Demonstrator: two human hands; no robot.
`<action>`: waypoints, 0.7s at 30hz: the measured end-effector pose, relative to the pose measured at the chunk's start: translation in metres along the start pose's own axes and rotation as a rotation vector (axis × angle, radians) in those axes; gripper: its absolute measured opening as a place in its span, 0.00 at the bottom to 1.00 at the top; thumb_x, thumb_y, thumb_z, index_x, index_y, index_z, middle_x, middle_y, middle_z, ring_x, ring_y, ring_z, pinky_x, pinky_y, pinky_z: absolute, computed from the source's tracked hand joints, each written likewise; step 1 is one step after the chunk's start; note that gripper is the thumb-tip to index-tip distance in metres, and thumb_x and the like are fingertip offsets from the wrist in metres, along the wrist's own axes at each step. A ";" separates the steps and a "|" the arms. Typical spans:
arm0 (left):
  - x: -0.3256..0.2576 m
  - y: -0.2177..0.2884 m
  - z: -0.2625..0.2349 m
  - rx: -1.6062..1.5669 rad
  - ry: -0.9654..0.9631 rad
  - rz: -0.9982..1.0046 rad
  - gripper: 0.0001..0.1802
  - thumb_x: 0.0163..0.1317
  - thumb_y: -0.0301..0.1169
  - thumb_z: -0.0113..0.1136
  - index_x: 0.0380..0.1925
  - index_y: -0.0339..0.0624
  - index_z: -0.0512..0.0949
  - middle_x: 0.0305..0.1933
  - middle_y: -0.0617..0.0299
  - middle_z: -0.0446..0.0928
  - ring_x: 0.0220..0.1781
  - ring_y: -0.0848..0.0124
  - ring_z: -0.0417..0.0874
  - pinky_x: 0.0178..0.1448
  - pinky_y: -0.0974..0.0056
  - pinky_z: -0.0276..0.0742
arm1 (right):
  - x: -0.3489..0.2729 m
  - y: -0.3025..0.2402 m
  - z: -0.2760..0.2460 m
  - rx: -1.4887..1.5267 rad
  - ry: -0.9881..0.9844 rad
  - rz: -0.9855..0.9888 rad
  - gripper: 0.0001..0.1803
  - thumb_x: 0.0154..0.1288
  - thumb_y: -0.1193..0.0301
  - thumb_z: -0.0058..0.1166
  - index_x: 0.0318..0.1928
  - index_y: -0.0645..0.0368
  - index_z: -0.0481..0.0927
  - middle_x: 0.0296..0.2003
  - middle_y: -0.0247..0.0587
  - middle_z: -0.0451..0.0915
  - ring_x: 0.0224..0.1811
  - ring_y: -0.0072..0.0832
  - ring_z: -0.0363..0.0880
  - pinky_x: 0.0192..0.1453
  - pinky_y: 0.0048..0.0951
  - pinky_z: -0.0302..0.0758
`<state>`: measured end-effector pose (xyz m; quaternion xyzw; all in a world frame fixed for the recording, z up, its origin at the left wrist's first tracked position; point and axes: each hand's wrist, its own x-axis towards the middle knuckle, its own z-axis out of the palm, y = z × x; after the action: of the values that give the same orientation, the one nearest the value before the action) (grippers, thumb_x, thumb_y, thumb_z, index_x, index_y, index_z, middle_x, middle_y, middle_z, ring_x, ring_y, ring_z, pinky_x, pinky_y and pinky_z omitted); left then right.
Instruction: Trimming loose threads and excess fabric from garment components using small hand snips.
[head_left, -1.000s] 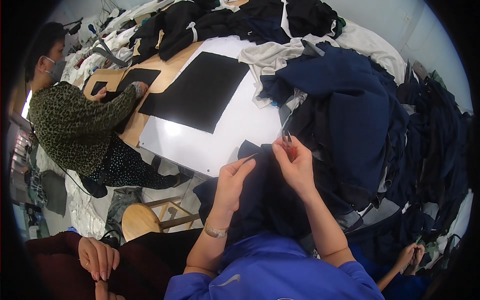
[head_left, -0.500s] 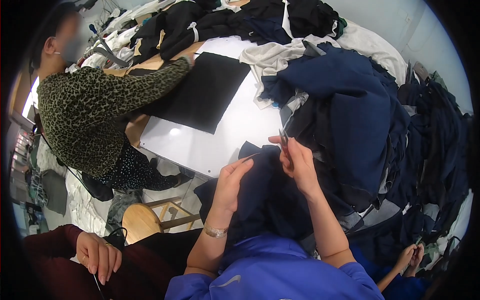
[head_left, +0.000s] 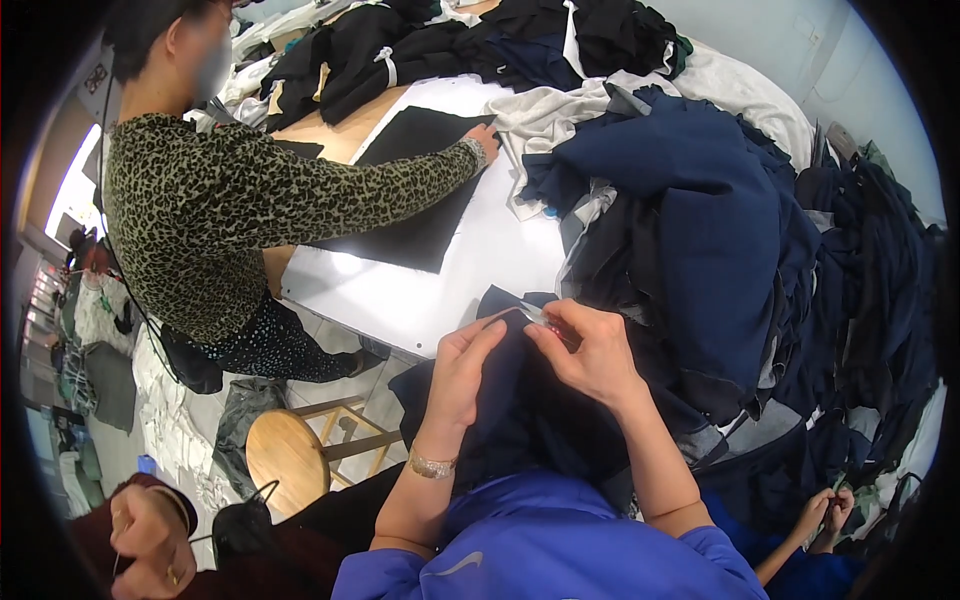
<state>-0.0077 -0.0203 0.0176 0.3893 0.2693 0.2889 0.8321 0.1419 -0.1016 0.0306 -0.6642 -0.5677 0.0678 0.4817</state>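
Note:
My left hand (head_left: 462, 368) is closed, with thumb and fingers pinching the edge of a dark navy cloth piece (head_left: 515, 415) that hangs down over my lap. My right hand (head_left: 592, 352) grips a small pair of thread snips (head_left: 534, 313); parts of their reddish handle show between the fingers. The metal blades point left and lie at the cloth's upper edge, close to my left fingertips. Whether they are cutting is too small to tell.
A large heap of navy cloth (head_left: 715, 220) rises at my right. Ahead, a person in a patterned top (head_left: 200, 220) reaches over black cloth (head_left: 400, 245) on a white table (head_left: 500, 260). A wooden stool (head_left: 285, 460) and other people's hands (head_left: 150, 540) are nearby.
My right hand has turned the snips from pointing up to pointing left, down onto the cloth edge. The person in the patterned top has reached further right across the black cloth.

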 end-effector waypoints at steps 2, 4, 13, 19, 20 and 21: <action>0.000 0.000 0.001 0.027 0.012 0.013 0.14 0.65 0.27 0.52 0.47 0.30 0.77 0.44 0.58 0.80 0.43 0.76 0.79 0.49 0.74 0.73 | 0.001 -0.002 0.000 0.005 -0.001 -0.002 0.12 0.56 0.66 0.62 0.29 0.63 0.77 0.17 0.44 0.75 0.17 0.36 0.76 0.23 0.30 0.70; 0.000 0.000 0.001 0.054 0.025 0.023 0.14 0.65 0.27 0.52 0.47 0.30 0.77 0.44 0.59 0.80 0.43 0.76 0.79 0.49 0.74 0.73 | 0.003 -0.002 -0.001 0.009 -0.003 -0.002 0.12 0.56 0.67 0.61 0.29 0.63 0.77 0.17 0.44 0.75 0.17 0.36 0.76 0.23 0.30 0.70; 0.004 0.002 0.003 0.092 0.028 0.009 0.15 0.65 0.27 0.52 0.49 0.32 0.77 0.44 0.60 0.80 0.44 0.79 0.78 0.49 0.77 0.71 | 0.005 0.016 0.005 0.398 0.100 0.229 0.09 0.58 0.72 0.60 0.37 0.64 0.77 0.17 0.29 0.68 0.19 0.13 0.63 0.24 0.17 0.62; 0.006 -0.012 0.001 0.189 0.005 0.022 0.15 0.66 0.35 0.54 0.45 0.34 0.80 0.35 0.69 0.79 0.34 0.85 0.72 0.40 0.79 0.67 | 0.002 0.016 -0.003 0.569 -0.221 0.392 0.11 0.54 0.71 0.65 0.36 0.61 0.78 0.15 0.17 0.61 0.18 0.07 0.53 0.22 0.15 0.49; 0.005 -0.010 0.001 0.224 -0.004 0.042 0.15 0.67 0.34 0.53 0.44 0.34 0.80 0.37 0.66 0.80 0.37 0.84 0.74 0.42 0.78 0.69 | 0.001 0.019 0.000 0.576 -0.234 0.413 0.10 0.54 0.72 0.65 0.33 0.61 0.78 0.15 0.17 0.61 0.18 0.07 0.54 0.22 0.15 0.49; 0.005 -0.008 0.000 0.259 -0.012 0.061 0.15 0.67 0.34 0.53 0.44 0.33 0.80 0.38 0.64 0.81 0.39 0.82 0.76 0.44 0.77 0.71 | 0.000 0.018 -0.001 0.563 -0.222 0.415 0.09 0.54 0.73 0.65 0.28 0.60 0.76 0.16 0.17 0.62 0.18 0.06 0.55 0.22 0.14 0.50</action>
<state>-0.0021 -0.0215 0.0098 0.5033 0.2874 0.2743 0.7674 0.1551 -0.0998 0.0184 -0.5952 -0.4288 0.3894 0.5569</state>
